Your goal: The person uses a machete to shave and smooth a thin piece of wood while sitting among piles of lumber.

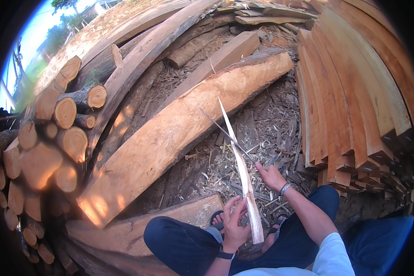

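Note:
A long, pale wood strip (242,170) slants up from between my knees and narrows to a sharp point at its far end. My left hand (235,226) is closed on it near its thick lower end, thumb and fingers gripping the side. In my right hand (270,177) is the handle of a long, thin, dark-bladed knife (216,125). The blade points away to the upper left and crosses the strip at its upper half. Whether the edge touches the wood I cannot tell. My right fingers wrap the handle and hide most of it.
Beyond the strip lies a big rough-sawn slab (179,131). Another slab (119,234) is by my left knee. Cut logs (74,143) are piled at the left, stacked boards (329,101) at the right. Shavings (221,177) and bark litter the ground by my sandalled feet.

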